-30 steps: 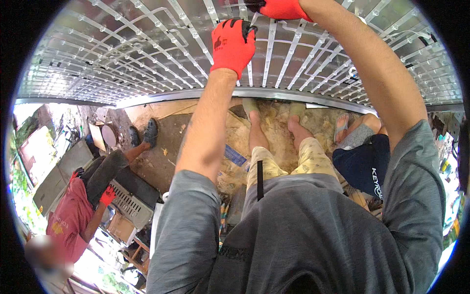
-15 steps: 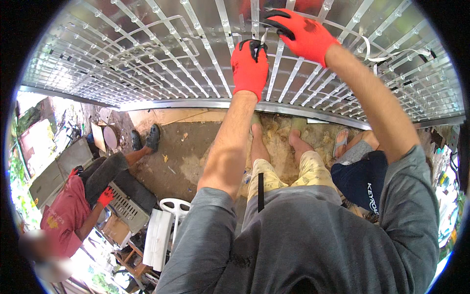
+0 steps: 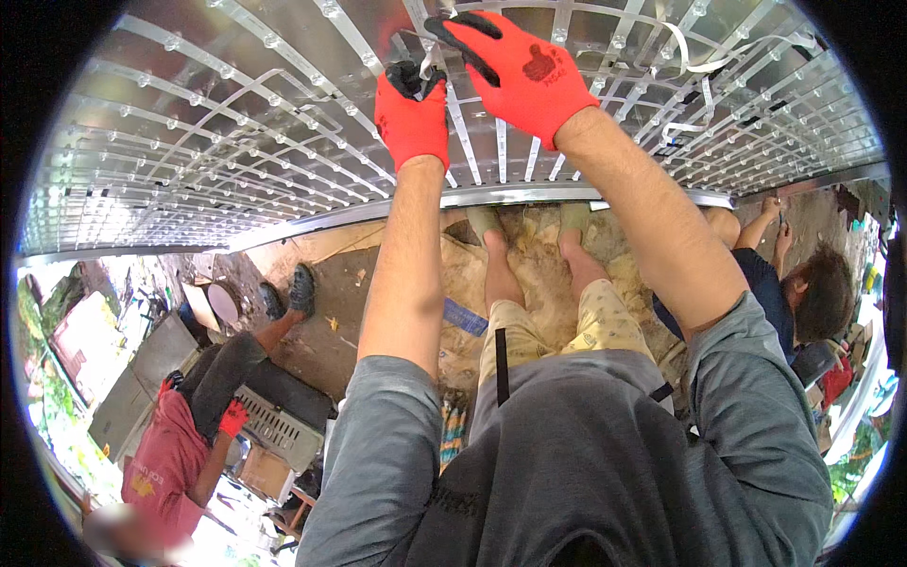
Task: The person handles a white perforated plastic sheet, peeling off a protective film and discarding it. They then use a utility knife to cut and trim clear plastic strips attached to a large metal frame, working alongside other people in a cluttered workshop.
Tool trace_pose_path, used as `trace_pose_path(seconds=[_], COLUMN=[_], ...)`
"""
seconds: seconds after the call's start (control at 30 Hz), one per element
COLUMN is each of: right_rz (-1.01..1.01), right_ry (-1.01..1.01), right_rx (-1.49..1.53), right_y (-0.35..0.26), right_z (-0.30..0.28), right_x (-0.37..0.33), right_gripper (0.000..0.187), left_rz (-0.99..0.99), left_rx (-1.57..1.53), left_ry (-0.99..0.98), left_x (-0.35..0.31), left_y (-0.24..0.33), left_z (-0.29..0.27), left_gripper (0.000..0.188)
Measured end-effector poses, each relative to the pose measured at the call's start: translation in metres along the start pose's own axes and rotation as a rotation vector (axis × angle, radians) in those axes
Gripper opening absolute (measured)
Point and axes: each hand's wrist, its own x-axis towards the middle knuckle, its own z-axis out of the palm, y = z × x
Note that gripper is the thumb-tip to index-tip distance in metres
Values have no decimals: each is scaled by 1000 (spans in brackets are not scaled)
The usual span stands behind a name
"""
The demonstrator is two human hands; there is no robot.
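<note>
A large shiny metal panel (image 3: 354, 184) stands before me, lined with rows of white LED strips (image 3: 456, 123) that carry small clear domes. My left hand (image 3: 413, 118), in a red glove with black fingertips, is closed in a pinch at the panel's face. A short end of white strip (image 3: 428, 61) shows at its fingertips. Just to the right, my right hand (image 3: 520, 71), gloved alike, reaches over with fingers and thumb stretched apart. Its fingertips are close to that strip end; whether they touch it is unclear.
Loose white strips (image 3: 694, 61) curl off the panel at the right. One person (image 3: 175, 444) in red gloves sits at the left beside a grey slotted crate (image 3: 283, 425). Another person (image 3: 770, 288) crouches close at my right. A blue flat piece (image 3: 465, 317) lies on the dirt floor.
Both my hands have shifted left in view along with the panel, staying close together. The person at the right now shows more fully, and the blue flat piece has come into view.
</note>
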Motion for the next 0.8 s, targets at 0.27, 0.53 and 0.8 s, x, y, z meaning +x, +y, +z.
trace_pose_path(seconds=[0.27,0.53,0.8], right_rz=[96,471,1164], right_ry=[-189,-568,-307], right_rx=[-122,5,971], right_y=[6,10,1], right_z=[-33,-39,-19], right_x=[-36,-143,-215], right_gripper=[48,51,36], left_rz=[179,-50,130], left_rx=[228,100,310], left_ry=[38,99,-371], left_x=[12,13,-62], left_y=[-6,3,38], left_z=[-3,-10,-40], left_gripper=[18,19,34])
